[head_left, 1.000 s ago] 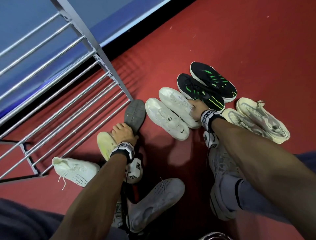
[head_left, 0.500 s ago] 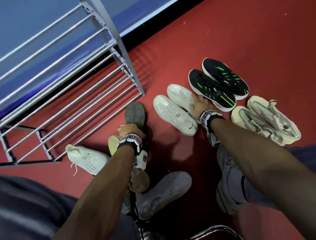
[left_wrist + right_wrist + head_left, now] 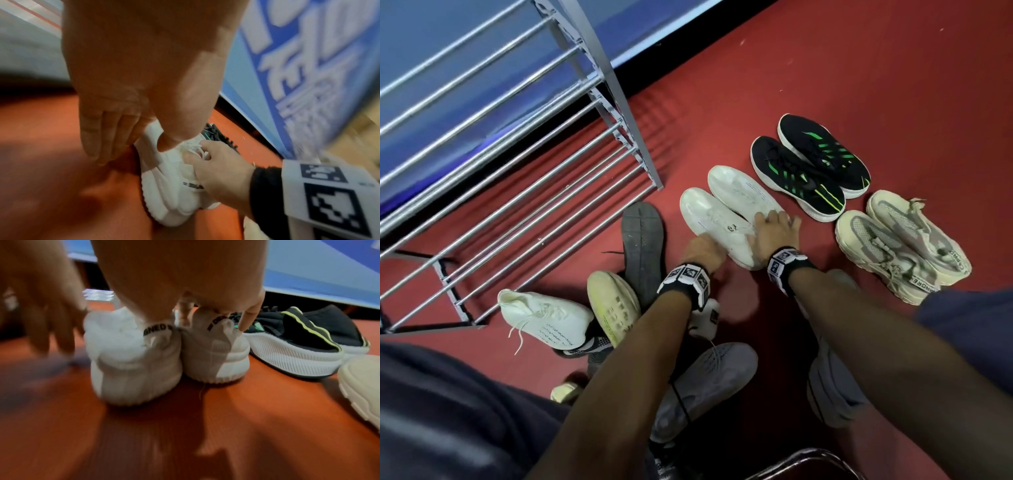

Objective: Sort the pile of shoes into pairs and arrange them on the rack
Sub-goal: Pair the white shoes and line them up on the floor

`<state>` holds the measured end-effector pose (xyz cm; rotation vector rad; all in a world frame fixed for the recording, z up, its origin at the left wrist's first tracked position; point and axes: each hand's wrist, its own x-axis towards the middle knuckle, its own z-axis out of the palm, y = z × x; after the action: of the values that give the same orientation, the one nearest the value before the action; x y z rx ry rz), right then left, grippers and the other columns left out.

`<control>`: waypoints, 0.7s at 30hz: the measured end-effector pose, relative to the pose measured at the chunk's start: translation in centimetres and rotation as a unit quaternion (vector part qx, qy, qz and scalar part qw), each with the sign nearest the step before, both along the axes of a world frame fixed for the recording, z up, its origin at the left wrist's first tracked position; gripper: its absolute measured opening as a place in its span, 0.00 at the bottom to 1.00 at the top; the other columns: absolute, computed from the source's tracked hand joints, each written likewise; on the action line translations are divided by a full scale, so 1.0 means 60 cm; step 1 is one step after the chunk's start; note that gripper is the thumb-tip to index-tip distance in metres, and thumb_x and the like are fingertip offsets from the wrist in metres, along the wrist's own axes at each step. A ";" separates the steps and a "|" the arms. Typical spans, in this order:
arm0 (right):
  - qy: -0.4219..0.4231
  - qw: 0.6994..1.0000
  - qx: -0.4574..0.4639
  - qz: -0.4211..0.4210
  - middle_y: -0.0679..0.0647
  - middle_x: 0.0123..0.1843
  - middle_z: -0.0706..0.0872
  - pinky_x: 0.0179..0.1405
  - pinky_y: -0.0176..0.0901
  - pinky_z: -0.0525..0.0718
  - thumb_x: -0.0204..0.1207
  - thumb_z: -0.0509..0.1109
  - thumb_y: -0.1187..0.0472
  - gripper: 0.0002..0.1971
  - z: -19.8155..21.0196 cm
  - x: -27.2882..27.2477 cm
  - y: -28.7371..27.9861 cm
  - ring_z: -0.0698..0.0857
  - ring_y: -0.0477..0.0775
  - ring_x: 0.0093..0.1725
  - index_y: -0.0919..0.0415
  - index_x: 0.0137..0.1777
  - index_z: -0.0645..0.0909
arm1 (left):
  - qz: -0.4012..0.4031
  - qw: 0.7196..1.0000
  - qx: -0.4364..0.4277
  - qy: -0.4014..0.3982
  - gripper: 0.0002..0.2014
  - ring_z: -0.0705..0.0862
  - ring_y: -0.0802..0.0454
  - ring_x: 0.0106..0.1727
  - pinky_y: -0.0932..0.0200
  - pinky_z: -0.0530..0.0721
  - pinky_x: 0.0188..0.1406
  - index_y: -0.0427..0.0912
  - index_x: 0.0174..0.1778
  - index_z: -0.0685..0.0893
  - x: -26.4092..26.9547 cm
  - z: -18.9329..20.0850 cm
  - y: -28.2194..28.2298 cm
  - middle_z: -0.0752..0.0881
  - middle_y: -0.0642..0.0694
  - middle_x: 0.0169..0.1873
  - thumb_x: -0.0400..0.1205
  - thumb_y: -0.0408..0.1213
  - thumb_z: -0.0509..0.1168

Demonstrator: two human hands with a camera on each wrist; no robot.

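Observation:
A white sneaker pair (image 3: 722,205) stands side by side on the red floor (image 3: 859,85), toes pointing away. My left hand (image 3: 703,251) grips the heel of the left white sneaker (image 3: 168,186), thumb in the collar and fingers (image 3: 92,138) down its outer side. My right hand (image 3: 777,229) grips the heel of the right white sneaker (image 3: 216,356), with one finger between the two shoes. The metal rack (image 3: 625,113) stands at the left with bare bars.
A black-and-green pair (image 3: 808,171) and a cream chunky pair (image 3: 900,243) sit to the right. Loose shoes lie near my knees: a grey-soled shoe (image 3: 642,240), a yellow-soled shoe (image 3: 616,308), a white knit shoe (image 3: 548,318), a grey sneaker (image 3: 705,383).
My left hand has left the loose shoes by the rack and moved right to the heel of the left white sneaker. My right hand has stayed on the white pair.

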<state>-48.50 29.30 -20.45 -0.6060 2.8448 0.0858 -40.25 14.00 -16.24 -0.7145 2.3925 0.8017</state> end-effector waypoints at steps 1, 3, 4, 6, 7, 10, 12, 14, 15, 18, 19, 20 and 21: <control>-0.016 1.000 0.000 0.005 0.59 0.60 0.82 0.64 0.63 0.64 0.77 0.64 0.45 0.18 0.003 -0.008 -0.004 0.75 0.64 0.64 0.55 0.61 0.76 | 0.019 0.996 0.083 -0.005 0.17 0.86 0.38 0.51 0.56 0.78 0.47 0.33 0.60 0.85 -0.001 0.001 0.012 0.89 0.34 0.54 0.84 0.40 0.59; -0.044 0.999 -0.007 0.020 0.59 0.60 0.83 0.64 0.64 0.63 0.80 0.63 0.53 0.13 0.008 -0.023 -0.010 0.74 0.64 0.65 0.54 0.61 0.77 | 0.055 0.984 0.168 -0.007 0.16 0.85 0.41 0.42 0.59 0.77 0.45 0.28 0.58 0.86 -0.003 -0.009 0.026 0.89 0.32 0.47 0.83 0.35 0.59; -0.053 0.998 -0.007 0.022 0.59 0.60 0.83 0.63 0.64 0.64 0.80 0.63 0.55 0.12 0.010 -0.028 -0.010 0.74 0.64 0.66 0.54 0.62 0.77 | 0.069 0.982 0.177 -0.003 0.17 0.84 0.42 0.41 0.59 0.77 0.43 0.29 0.58 0.86 -0.005 -0.014 0.032 0.90 0.32 0.48 0.82 0.35 0.59; -0.053 0.999 -0.003 0.013 0.58 0.61 0.83 0.64 0.67 0.64 0.79 0.63 0.57 0.13 0.010 -0.039 -0.004 0.73 0.63 0.67 0.52 0.63 0.77 | 0.075 0.981 0.176 0.012 0.15 0.88 0.40 0.45 0.59 0.78 0.42 0.35 0.58 0.84 -0.011 -0.024 0.041 0.90 0.33 0.51 0.83 0.38 0.59; -0.048 0.999 -0.003 0.005 0.58 0.61 0.82 0.65 0.68 0.64 0.78 0.64 0.58 0.14 0.009 -0.043 0.001 0.73 0.63 0.67 0.51 0.63 0.77 | 0.075 0.982 0.174 0.020 0.13 0.88 0.40 0.50 0.58 0.78 0.44 0.38 0.59 0.84 -0.016 -0.029 0.045 0.90 0.35 0.52 0.84 0.39 0.60; -0.047 0.999 0.004 0.007 0.57 0.62 0.83 0.67 0.69 0.64 0.80 0.63 0.55 0.13 0.004 -0.052 0.008 0.73 0.62 0.68 0.50 0.64 0.77 | 0.077 0.982 0.171 0.029 0.12 0.87 0.41 0.57 0.55 0.81 0.52 0.42 0.60 0.83 -0.020 -0.034 0.048 0.89 0.41 0.54 0.84 0.41 0.61; -0.059 0.998 0.017 0.006 0.57 0.63 0.83 0.68 0.68 0.63 0.82 0.63 0.51 0.13 0.007 -0.056 0.005 0.73 0.62 0.69 0.50 0.64 0.77 | 0.054 0.987 0.151 0.016 0.16 0.87 0.40 0.59 0.52 0.83 0.57 0.41 0.62 0.82 -0.015 -0.035 0.043 0.88 0.39 0.57 0.82 0.43 0.60; -0.074 0.997 0.028 -0.015 0.58 0.66 0.81 0.70 0.68 0.63 0.81 0.64 0.49 0.17 0.018 -0.056 -0.006 0.72 0.62 0.71 0.53 0.66 0.77 | 0.024 0.994 0.111 0.000 0.20 0.85 0.39 0.62 0.49 0.83 0.61 0.41 0.66 0.79 -0.004 -0.037 0.031 0.86 0.38 0.60 0.79 0.43 0.61; -0.087 0.995 0.026 -0.040 0.59 0.69 0.78 0.72 0.68 0.63 0.79 0.66 0.49 0.19 0.023 -0.052 -0.013 0.71 0.63 0.73 0.55 0.67 0.77 | 0.013 0.996 0.084 -0.005 0.22 0.85 0.38 0.63 0.49 0.83 0.60 0.41 0.68 0.77 0.004 -0.033 0.023 0.86 0.38 0.62 0.79 0.43 0.62; -0.074 0.991 -0.041 -0.102 0.63 0.79 0.64 0.78 0.70 0.58 0.72 0.72 0.51 0.28 0.040 -0.021 -0.039 0.62 0.66 0.80 0.59 0.71 0.73 | -0.002 1.000 -0.002 -0.017 0.26 0.82 0.36 0.67 0.46 0.82 0.65 0.36 0.72 0.74 0.031 -0.009 -0.019 0.83 0.36 0.66 0.79 0.43 0.66; -0.047 0.992 -0.069 -0.090 0.63 0.83 0.59 0.78 0.69 0.57 0.71 0.72 0.51 0.30 0.046 -0.003 -0.048 0.59 0.66 0.81 0.58 0.73 0.71 | -0.007 0.999 -0.043 -0.027 0.29 0.80 0.35 0.70 0.44 0.81 0.68 0.35 0.74 0.72 0.046 0.001 -0.039 0.81 0.35 0.68 0.79 0.44 0.67; -0.029 0.993 -0.090 -0.067 0.63 0.84 0.56 0.79 0.67 0.57 0.71 0.72 0.52 0.32 0.052 0.016 -0.059 0.57 0.66 0.82 0.56 0.75 0.69 | -0.011 0.995 -0.097 -0.035 0.31 0.77 0.35 0.72 0.43 0.79 0.71 0.35 0.75 0.71 0.065 0.014 -0.060 0.77 0.36 0.71 0.78 0.46 0.68; -0.023 0.993 -0.107 -0.045 0.63 0.85 0.56 0.79 0.66 0.58 0.71 0.72 0.52 0.33 0.061 0.039 -0.071 0.58 0.65 0.83 0.55 0.77 0.68 | 0.001 0.987 -0.156 -0.037 0.34 0.73 0.36 0.75 0.43 0.75 0.73 0.37 0.76 0.69 0.091 0.031 -0.083 0.73 0.37 0.74 0.77 0.47 0.69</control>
<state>-46.18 25.05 -16.78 -0.5109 2.8531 -0.2497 -34.80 9.05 -14.38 -0.8524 2.4751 0.3948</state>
